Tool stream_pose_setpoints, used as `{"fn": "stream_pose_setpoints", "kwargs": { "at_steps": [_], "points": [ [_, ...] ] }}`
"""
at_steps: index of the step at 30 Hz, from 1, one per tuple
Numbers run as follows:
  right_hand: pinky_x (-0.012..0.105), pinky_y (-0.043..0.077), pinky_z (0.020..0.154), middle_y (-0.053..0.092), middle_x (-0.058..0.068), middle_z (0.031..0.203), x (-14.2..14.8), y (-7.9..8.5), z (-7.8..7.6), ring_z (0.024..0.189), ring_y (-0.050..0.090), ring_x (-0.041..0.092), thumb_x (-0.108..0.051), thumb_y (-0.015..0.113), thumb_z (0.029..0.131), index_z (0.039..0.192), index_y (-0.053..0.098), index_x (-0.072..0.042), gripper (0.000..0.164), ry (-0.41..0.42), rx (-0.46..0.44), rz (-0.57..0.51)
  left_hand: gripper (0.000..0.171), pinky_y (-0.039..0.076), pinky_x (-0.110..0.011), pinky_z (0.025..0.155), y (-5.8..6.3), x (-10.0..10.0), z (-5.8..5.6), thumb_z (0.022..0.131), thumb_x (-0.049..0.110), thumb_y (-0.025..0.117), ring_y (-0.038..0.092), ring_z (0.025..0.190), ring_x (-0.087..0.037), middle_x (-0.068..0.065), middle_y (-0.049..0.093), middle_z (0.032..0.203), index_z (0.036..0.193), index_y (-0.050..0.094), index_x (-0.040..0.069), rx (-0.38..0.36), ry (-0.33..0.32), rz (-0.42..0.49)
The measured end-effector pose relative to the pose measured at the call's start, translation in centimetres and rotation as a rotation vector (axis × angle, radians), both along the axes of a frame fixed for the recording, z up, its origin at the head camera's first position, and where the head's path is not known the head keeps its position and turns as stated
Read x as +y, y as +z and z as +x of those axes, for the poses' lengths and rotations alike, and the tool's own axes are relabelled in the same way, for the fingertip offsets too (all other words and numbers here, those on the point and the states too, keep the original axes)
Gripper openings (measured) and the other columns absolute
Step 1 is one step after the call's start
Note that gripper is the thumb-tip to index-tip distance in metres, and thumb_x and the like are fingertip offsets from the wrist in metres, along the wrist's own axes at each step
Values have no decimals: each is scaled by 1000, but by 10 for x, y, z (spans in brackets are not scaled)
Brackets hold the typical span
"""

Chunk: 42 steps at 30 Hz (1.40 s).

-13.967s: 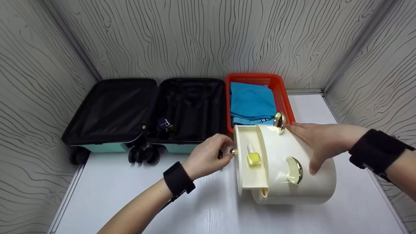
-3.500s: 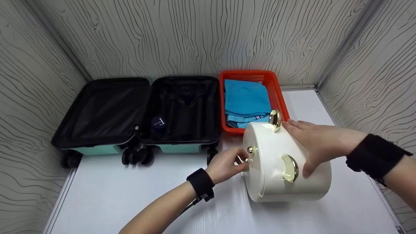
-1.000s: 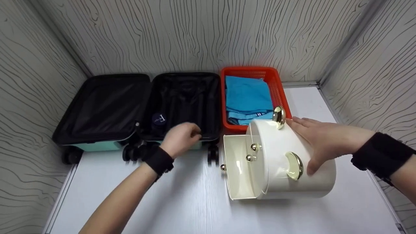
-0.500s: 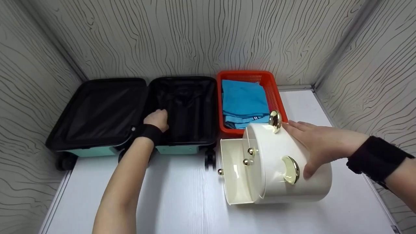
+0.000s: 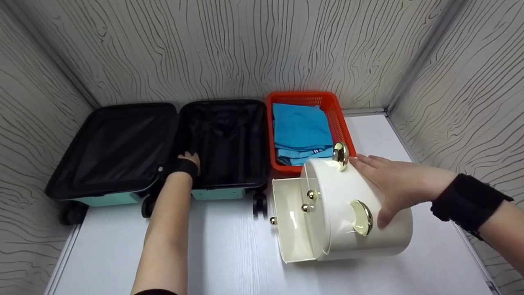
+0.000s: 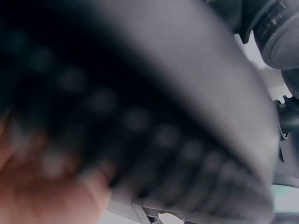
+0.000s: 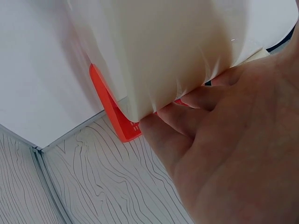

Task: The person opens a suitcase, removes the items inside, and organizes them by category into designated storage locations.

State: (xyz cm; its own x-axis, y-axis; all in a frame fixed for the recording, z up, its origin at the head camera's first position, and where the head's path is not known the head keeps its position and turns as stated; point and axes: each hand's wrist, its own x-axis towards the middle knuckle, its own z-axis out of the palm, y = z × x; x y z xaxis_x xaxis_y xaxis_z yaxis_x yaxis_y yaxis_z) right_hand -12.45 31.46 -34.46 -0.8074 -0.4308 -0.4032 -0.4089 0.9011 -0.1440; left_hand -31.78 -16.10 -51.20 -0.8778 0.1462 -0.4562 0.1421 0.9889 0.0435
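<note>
My left hand reaches down into the right half of an open black-lined suitcase; the wrist strap hides most of it. In the left wrist view only blurred fingers show by the dark suitcase edge, and I cannot tell whether they hold something. My right hand rests on the side of a glossy white cosmetic box, thumb spread from nearly straight fingers. Gold ball knobs face left on the box, and one drawer stands pulled out. The right wrist view shows fingertips pressed along the box's edge.
Behind the box, a red plastic basket holds folded blue cloth. The suitcase's other half lies open at the left. Black suitcase wheels stick out towards the drawer. Patterned walls enclose the white table.
A drawer holding a yellow nail polish bottle was open, then shut; another drawer now stands out. My left hand went from the knobs into the suitcase, hiding a round navy item. My right hand stayed.
</note>
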Motion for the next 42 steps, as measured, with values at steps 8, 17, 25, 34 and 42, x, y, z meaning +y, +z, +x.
{"fn": "stream_pose_setpoints", "kwargs": {
  "at_steps": [8, 17, 25, 34, 42],
  "points": [
    [66, 42, 103, 30, 23, 163, -2, 1, -1, 142, 33, 53, -53, 95, 53, 161, 23, 1, 140, 2, 5, 1, 30, 50, -56, 96, -22, -7, -8, 99, -1, 54, 57, 110, -48, -33, 50, 124, 126, 63, -11, 40, 33, 28],
    [65, 38, 108, 29, 24, 163, -4, 4, -2, 144, 31, 52, -54, 94, 54, 161, 23, 2, 140, 12, 0, -2, 28, 49, -55, 99, 1, -9, 14, 99, -1, 55, 57, 113, -49, -33, 56, 122, 123, 65, -10, 92, -11, 32],
    [66, 42, 103, 30, 25, 162, 0, 3, 0, 142, 34, 52, -55, 94, 52, 160, 23, 2, 142, -4, 9, -4, 43, 45, -53, 101, 56, 12, 19, 91, 13, 74, 52, 117, -45, -26, 58, 122, 129, 63, -3, 209, -161, 262],
    [66, 44, 101, 32, 26, 161, 2, 0, 1, 141, 35, 52, -55, 94, 52, 160, 24, 2, 141, -3, 7, -8, 55, 51, -42, 88, 88, 93, 66, 86, 17, 79, 54, 108, -28, -13, 59, 127, 139, 63, 12, 362, -563, 411],
    [66, 41, 104, 32, 26, 160, 1, -2, -1, 142, 34, 53, -53, 95, 52, 160, 24, 3, 141, 3, 9, -21, 59, 50, -33, 90, 78, 156, 117, 82, 19, 83, 54, 109, -23, -7, 60, 123, 138, 65, 17, 315, -874, 433]
  ]
}}
